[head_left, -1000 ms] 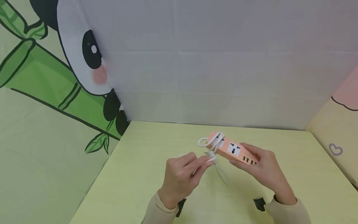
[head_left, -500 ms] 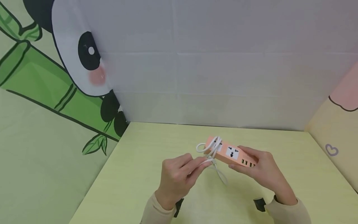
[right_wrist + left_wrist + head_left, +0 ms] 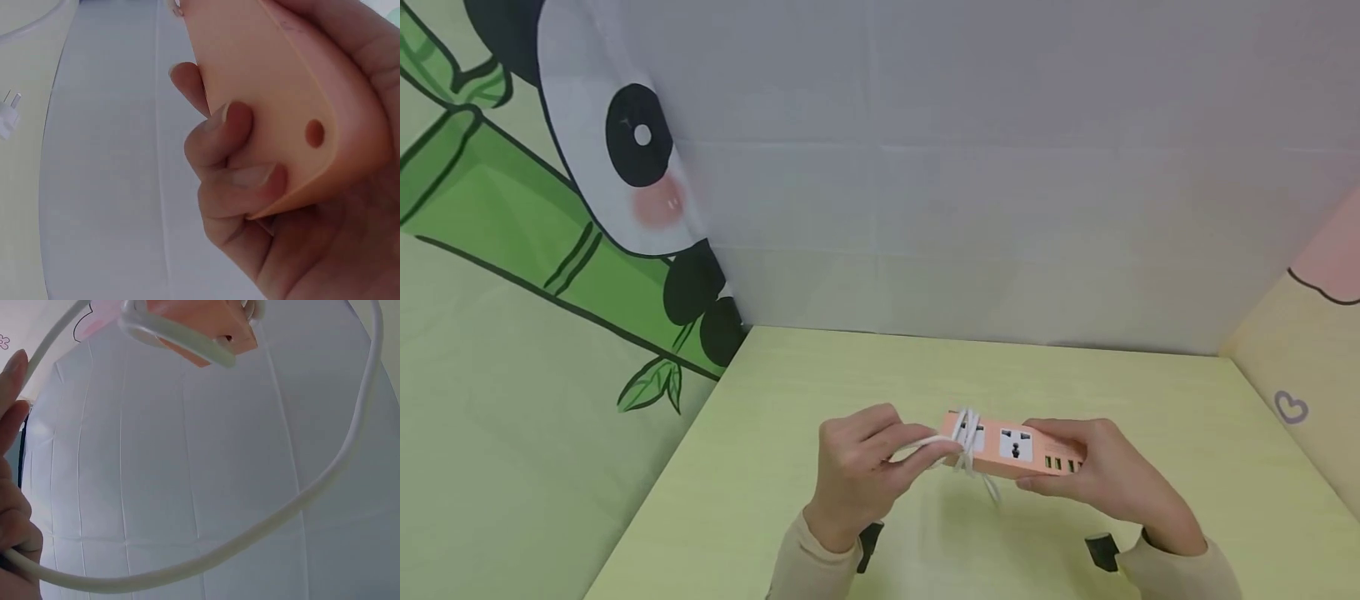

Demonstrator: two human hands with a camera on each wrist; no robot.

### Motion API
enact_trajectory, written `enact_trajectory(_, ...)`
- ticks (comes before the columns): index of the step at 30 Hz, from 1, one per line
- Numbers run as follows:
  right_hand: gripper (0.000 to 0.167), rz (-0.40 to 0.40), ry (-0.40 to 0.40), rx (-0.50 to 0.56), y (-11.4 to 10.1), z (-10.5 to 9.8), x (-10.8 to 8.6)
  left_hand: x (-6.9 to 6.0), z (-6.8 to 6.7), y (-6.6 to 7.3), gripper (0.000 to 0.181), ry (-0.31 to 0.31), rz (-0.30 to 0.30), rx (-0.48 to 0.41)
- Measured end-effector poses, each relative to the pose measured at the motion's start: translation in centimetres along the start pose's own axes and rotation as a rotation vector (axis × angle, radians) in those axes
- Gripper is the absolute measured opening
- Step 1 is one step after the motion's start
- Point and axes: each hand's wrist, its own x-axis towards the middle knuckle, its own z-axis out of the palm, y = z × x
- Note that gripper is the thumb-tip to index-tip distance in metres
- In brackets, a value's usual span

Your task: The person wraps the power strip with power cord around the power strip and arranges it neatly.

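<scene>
Your left fingers (image 3: 907,435) pinched the white cord (image 3: 972,429), whose loops just beyond them had settled closer round the power strip (image 3: 1033,452) your right fingers (image 3: 1062,427) gripped, apparently leaving it tidier.

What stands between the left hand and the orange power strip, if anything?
Only the white cable: the left hand pinches it, and turns of it wrap around the end of the power strip nearest that hand. I see nothing else between them.
</scene>
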Motion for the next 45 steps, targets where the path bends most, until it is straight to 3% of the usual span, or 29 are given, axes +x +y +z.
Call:
enact_trajectory(9,0.046,-0.124,-0.117,0.033,0.1,-0.5,-0.3,0.1,0.2,-0.3,0.029,0.047,-0.018,-0.038)
enact_trajectory(16,0.038,-0.182,-0.192,0.088,-0.7,-0.7,-0.4,0.1,0.4,-0.2,0.023,0.034,-0.031,-0.101)
enact_trajectory(23,0.035,-0.243,-0.220,0.113,-1.5,0.7,-1.2,-0.4,-0.2,-0.3,0.021,0.022,-0.013,-0.126)
enact_trajectory(30,0.033,-0.318,-0.227,0.117,-2.4,1.8,-1.6,-1.0,-1.0,-0.5,0.021,0.011,-0.036,-0.176)
enact_trajectory(38,0.034,-0.337,-0.291,0.135,-0.7,0.7,0.9,-1.1,0.9,-1.9,0.019,-0.005,-0.097,-0.211)
enact_trajectory(45,0.036,-0.453,-0.347,0.208,1.2,-0.1,3.2,-1.0,2.4,-3.0,0.021,-0.031,-0.140,-0.193)
